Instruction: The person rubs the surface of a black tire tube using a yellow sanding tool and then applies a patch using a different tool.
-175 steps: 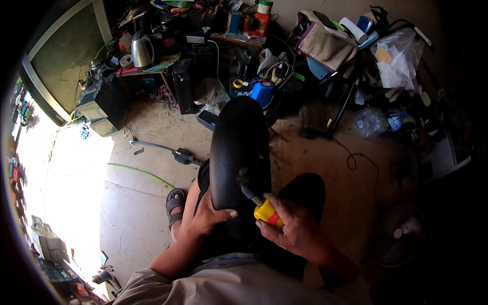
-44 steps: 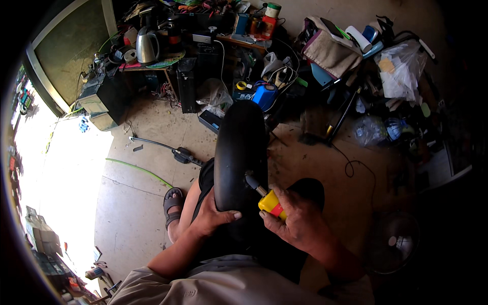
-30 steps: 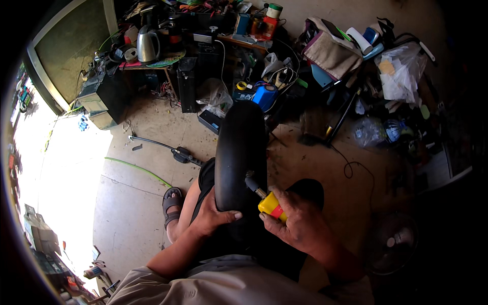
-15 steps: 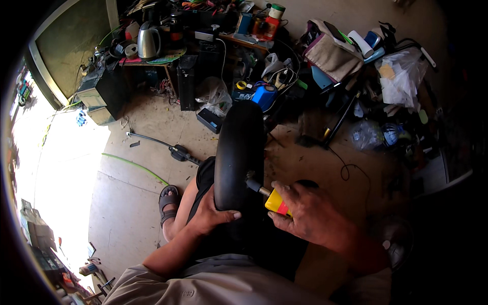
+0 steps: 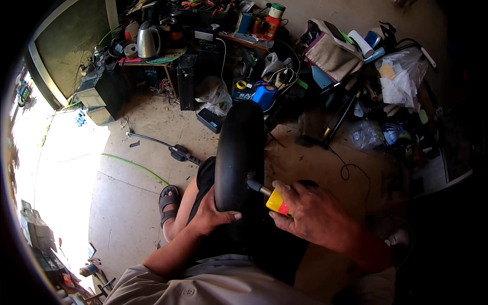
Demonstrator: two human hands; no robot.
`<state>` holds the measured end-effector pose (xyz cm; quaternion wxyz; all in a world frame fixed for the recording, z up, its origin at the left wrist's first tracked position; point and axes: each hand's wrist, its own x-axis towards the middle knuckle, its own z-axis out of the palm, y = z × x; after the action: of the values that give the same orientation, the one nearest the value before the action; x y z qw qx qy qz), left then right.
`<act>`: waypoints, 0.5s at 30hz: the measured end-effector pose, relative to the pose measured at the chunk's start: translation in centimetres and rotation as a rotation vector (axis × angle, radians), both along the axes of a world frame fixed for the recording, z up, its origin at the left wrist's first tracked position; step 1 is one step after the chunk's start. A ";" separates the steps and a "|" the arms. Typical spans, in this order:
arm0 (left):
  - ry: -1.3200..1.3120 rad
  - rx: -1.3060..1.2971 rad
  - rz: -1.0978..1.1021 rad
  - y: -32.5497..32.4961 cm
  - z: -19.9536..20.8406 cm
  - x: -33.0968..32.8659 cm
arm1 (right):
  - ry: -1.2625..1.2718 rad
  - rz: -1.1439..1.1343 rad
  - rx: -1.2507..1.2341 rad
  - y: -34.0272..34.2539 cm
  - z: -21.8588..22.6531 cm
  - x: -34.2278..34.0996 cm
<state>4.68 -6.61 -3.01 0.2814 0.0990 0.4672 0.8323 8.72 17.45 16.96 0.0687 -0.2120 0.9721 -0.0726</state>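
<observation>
The black tire [image 5: 238,147] stands up between the person's legs [image 5: 179,218]. The left hand [image 5: 209,216] holds its near left side, with the thumb laid over the top; the other fingers are mostly hidden. The right hand [image 5: 310,213] grips a yellow and red tool [image 5: 277,203], with fingers and thumb wrapped around it. The tool's grey tip [image 5: 255,185] points at a small rough spot [image 5: 250,176] on the right of the tire. I can't tell if it touches or sits just beside it.

To do this well, I think the left hand should hold tight so the tire can't roll. The right hand should push softly and move the tip around, because too much rubbing in one place could make the rubber thin.

Farther out, a clear plastic bag [image 5: 215,94] lies past the tire; what's inside is hard to see. A silver kettle [image 5: 147,43] hides its insides. A red jar [image 5: 270,28] has its green lid [image 5: 277,8] on. Over to the right, a white plastic bag [image 5: 404,89] has something tan showing in it.
</observation>
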 end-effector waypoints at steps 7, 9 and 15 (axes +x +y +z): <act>-0.016 -0.012 -0.007 -0.1 0.2 0.0 | -0.013 -0.030 -0.005 0.0 -0.3 0.5; -0.010 -0.010 -0.004 0.0 0.1 0.0 | 0.000 -0.024 -0.011 0.0 -0.3 0.4; -0.018 -0.014 -0.006 -0.1 -0.2 0.0 | 0.014 -0.011 -0.033 0.0 -0.4 0.3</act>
<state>4.71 -6.71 -3.21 0.2889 0.0911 0.4704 0.8288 9.06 17.43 16.56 0.0582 -0.2084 0.9724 -0.0877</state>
